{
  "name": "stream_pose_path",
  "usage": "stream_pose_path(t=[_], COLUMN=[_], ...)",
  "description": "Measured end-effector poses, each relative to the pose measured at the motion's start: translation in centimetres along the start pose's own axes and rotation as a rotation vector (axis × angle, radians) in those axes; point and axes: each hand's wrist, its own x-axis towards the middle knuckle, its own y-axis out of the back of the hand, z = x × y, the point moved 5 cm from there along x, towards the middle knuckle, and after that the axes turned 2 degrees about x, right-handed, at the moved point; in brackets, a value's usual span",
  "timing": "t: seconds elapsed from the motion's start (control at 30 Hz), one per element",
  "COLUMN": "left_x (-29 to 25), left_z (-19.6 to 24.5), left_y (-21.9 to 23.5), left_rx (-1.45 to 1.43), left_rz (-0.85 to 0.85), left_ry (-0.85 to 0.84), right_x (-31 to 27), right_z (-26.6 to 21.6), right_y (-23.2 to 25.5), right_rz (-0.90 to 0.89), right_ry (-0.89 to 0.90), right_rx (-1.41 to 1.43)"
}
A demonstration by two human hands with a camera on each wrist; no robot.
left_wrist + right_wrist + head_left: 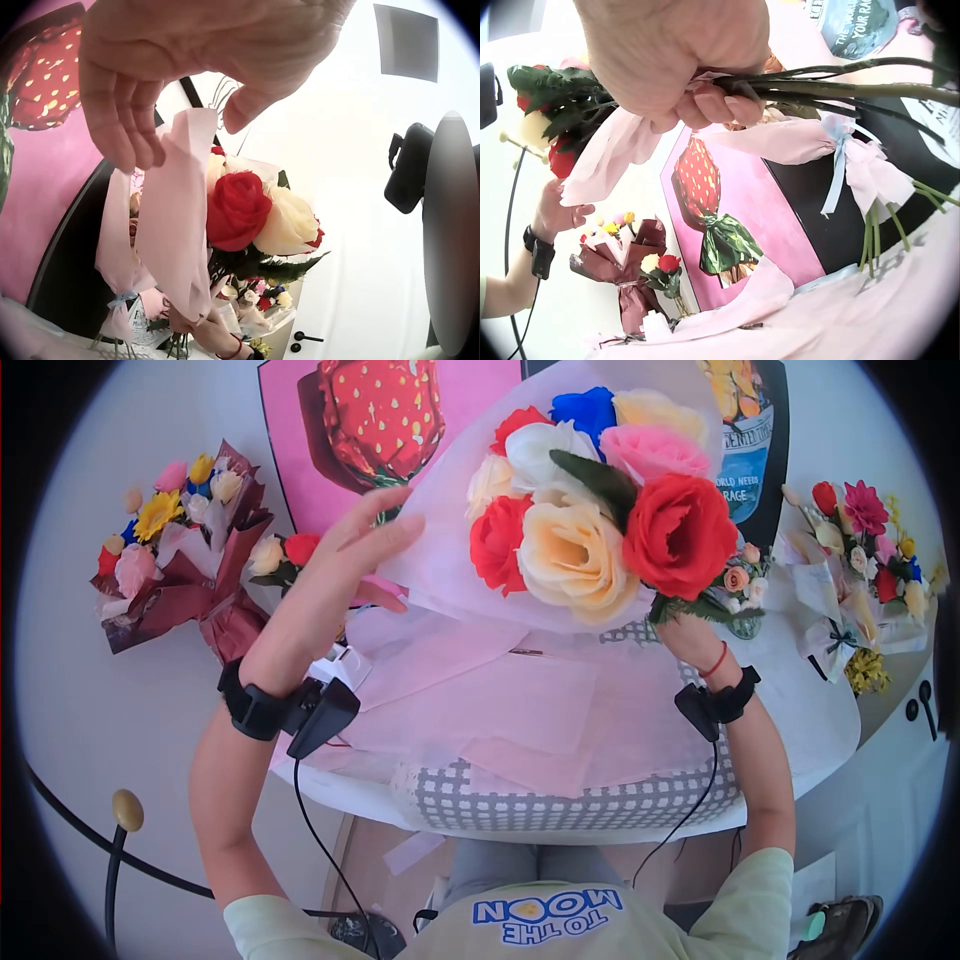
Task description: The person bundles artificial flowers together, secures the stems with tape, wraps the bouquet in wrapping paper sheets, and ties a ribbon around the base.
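A bouquet of red, cream, pink, white and blue flowers is held up over the table. My right hand grips its bundled green stems, which stick out past the fist in the right wrist view. Sheer pale pink paper wraps round the flower heads. My left hand is at the paper's left edge with its fingers extended. In the left wrist view, the paper's upper edge stands between the spread thumb and the fingers. Most of my right hand is hidden under the flowers in the head view.
Loose pink sheets lie on the table over a grey checked cloth. A maroon-wrapped bouquet stands left, a white-wrapped bouquet right. Behind are a pink picture panel and a smaller bouquet with a blue ribbon.
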Motion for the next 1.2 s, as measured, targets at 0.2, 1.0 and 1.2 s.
stream_pose_path(t=[0.2,1.0,1.2], left_x=[-0.1,2.1,2.7], left_z=[-1.7,-7.8,-8.3], left_y=[-2.1,-11.5,-12.2], left_rx=[0.087,-0.370,-0.447], left_rz=[-0.082,-0.023,0.052], left_ry=[-0.097,-0.011,-0.165], right_x=[0.2,3.4,3.6], right_z=[-0.6,-1.1,-2.1], right_y=[0.7,-3.8,-3.7], right_rz=[0.036,-0.001,-0.084], right_ry=[-0.136,-0.117,-0.304], right_rx=[-0.031,0.321,0.392])
